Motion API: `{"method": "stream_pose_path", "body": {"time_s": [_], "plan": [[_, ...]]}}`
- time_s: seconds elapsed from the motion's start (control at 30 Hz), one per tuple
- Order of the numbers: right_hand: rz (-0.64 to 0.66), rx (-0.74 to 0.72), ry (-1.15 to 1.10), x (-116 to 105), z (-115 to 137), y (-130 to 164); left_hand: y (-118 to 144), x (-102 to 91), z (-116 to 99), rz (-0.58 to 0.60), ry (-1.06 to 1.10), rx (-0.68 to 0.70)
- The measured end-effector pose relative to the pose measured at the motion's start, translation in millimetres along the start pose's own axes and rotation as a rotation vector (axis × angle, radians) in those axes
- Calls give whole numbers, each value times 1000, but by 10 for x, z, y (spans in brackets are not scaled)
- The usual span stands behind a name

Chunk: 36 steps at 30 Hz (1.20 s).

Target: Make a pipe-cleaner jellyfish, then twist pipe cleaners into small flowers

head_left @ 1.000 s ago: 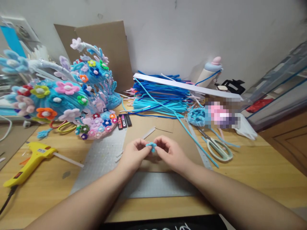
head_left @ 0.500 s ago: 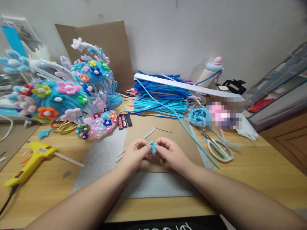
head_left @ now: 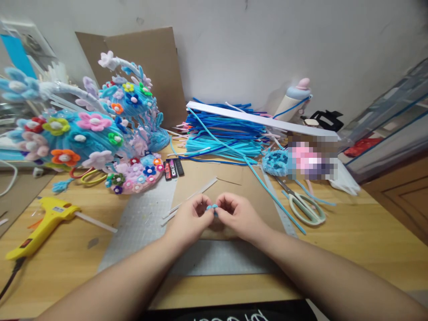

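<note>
A small light-blue pipe-cleaner flower [head_left: 211,207] is pinched between both hands, above a brown cardboard sheet [head_left: 261,209]. My left hand [head_left: 192,214] grips it from the left with thumb and fingertips. From the other side my right hand [head_left: 236,213] does the same, its fingers curled in. Only the flower's upper edge shows between the thumbs; the rest is hidden. Thin white strips [head_left: 190,198] lie on the cardboard just beyond my left hand.
Left: yellow glue gun [head_left: 43,227] and lamp-like forms covered in fuzzy flowers [head_left: 80,138]. Behind: stacked blue pipe cleaners [head_left: 224,129] under a white strip [head_left: 261,118]. Right: green-handled scissors [head_left: 306,209] and a loose blue pipe cleaner [head_left: 281,200]. A grey cutting mat [head_left: 230,258] lies beneath the cardboard.
The flower has been tipped in the fingers: its petals faced me before, and now only an edge shows. Both thumbs have come closer together over it.
</note>
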State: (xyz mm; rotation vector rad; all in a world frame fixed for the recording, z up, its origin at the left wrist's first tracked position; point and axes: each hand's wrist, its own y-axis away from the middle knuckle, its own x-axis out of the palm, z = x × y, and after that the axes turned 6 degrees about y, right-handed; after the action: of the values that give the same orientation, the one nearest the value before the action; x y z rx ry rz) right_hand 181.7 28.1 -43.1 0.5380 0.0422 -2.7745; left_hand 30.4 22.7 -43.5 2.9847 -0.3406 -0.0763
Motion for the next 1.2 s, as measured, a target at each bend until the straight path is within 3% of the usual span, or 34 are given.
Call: {"method": "stream_pose_path", "body": {"time_s": [0.43, 0.57, 0.73, 0.83, 1.03, 1.2], "plan": [[-35, -12, 84, 14, -9, 8, 13, 72, -38, -45, 178, -39], [-17, -2, -49, -5, -7, 4, -11, 42, -30, -27, 347, -100], [26, 8, -181, -6, 2, 4, -44, -4, -25, -128, 543, -161], [6, 14, -197, -10, 8, -4, -36, -3, -24, -66, 612, -192], [5, 111, -351, -46, 16, -33, -19, 8, -27, 38, 652, -206], [35, 129, -392, -47, 24, -26, -8, 17, -64, -43, 562, -178]]}}
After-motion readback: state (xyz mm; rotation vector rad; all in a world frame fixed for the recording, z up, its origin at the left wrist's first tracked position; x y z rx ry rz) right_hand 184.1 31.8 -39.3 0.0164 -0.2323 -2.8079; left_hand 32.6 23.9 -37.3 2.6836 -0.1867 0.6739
